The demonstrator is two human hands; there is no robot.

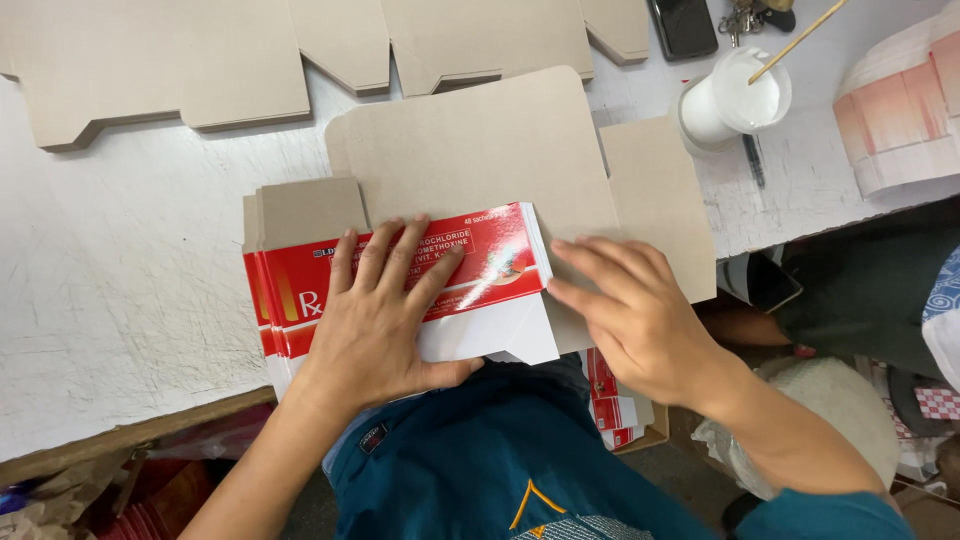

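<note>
A flat red-and-white printed cardboard carton blank (440,275) lies at the near edge of the scuffed white work table (120,280), folded so that its printed panel faces up over its plain grey-brown inner side, and it rests on top of a small stack of similar red-and-white blanks (268,310) whose edges show just to the left of it. The left hand (375,320) lies open and flat on the printed panel, fingers spread and pressing down, gripping nothing. The right hand (630,315) is also open, its fingertips laid on the grey-brown board just right of the printed panel, where the fold edge runs; it presses rather than grasps. The blank looks light and thin, stiff across its panels but ready to bend along the scored creases, and its glossy printed face is probably a little slippery under the palm, so a flat pressing hand seems the safer hold, with the free edges and flaps the places to pinch. Beyond the carton, towards the far side of the table, lie more unprinted grey-brown cardboard blanks (200,60). Far right of the carton stands a white plastic cup of white paste (740,100) with a thin wooden stick (800,40) in it, and beyond that a black phone (683,25) and a bunch of keys (750,15).
</note>
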